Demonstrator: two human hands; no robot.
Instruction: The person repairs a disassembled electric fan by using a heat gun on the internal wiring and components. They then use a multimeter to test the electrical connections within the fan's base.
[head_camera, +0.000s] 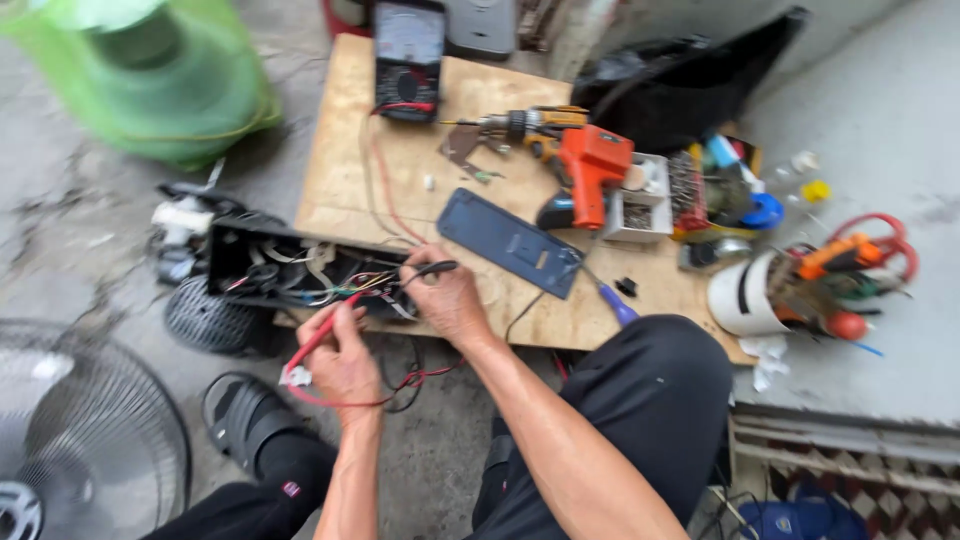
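Probing inside the open black plastic housing (290, 268) at centre left of the frame, left hand (343, 362) clamps the red probe (322, 335), right hand (447, 297) pinches the black probe (428, 270). Advise steady tips on separate contacts. Wiring blurred; black analogue multimeter (408, 58) on plywood desk (420, 160) partly cropped.

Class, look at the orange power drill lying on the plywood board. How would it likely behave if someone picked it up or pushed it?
The orange drill looks stiff and probably heavy for its size, given its chunky body. Lying on its side on the plywood board, it would likely slide rather than roll. Its handle seems easy to grip.
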